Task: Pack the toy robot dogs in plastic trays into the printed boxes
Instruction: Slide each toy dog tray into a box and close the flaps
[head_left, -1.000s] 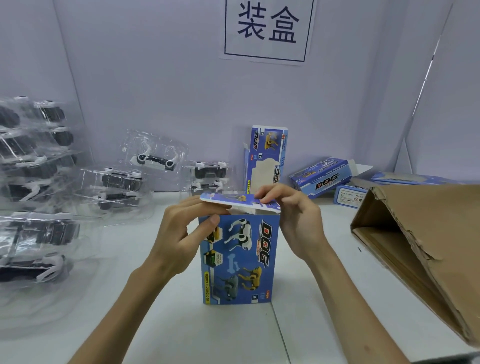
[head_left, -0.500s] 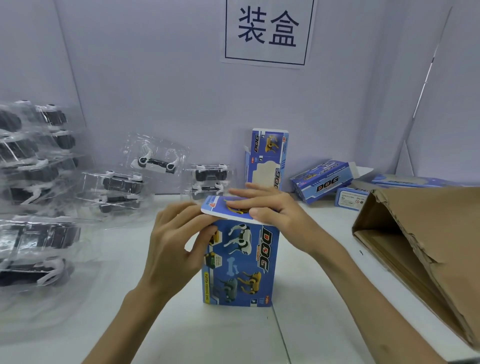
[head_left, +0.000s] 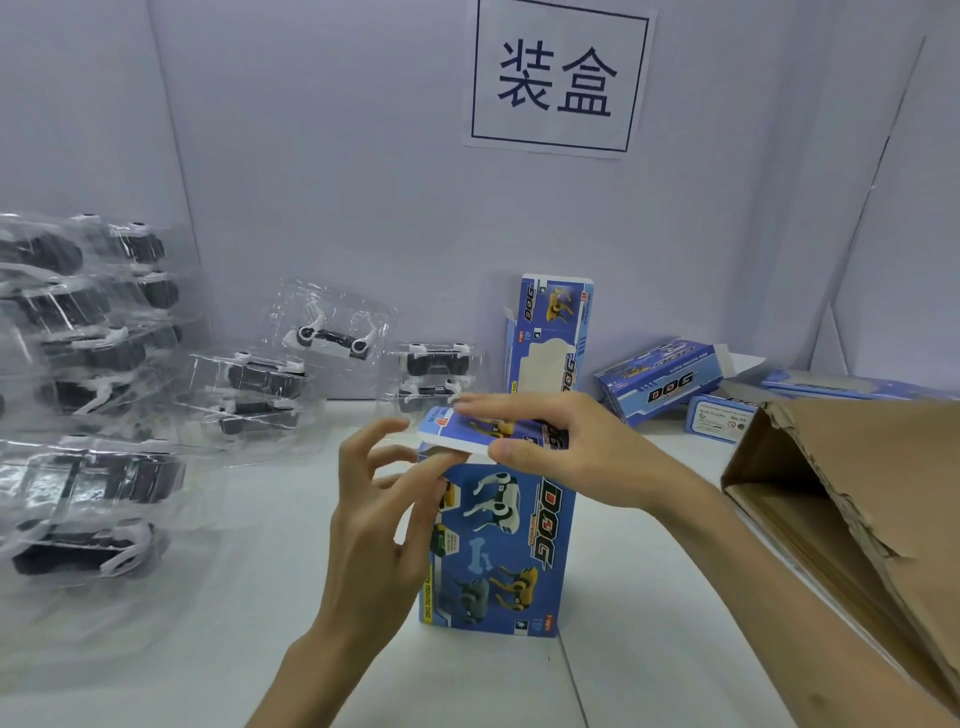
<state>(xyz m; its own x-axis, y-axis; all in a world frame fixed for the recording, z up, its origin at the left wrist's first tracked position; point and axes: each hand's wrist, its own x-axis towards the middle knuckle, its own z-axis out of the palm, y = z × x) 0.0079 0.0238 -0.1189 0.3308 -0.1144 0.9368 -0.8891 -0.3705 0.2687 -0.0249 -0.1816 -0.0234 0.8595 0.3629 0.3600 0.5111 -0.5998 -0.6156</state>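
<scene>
On the table (head_left: 649, 649), box flap (head_left: 457, 435) sits beneath right fingers (head_left: 509, 404).

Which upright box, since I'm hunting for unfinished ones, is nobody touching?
The box against the back wall, with its top flap raised; the nearer upright box has the right hand on its lid.
</scene>
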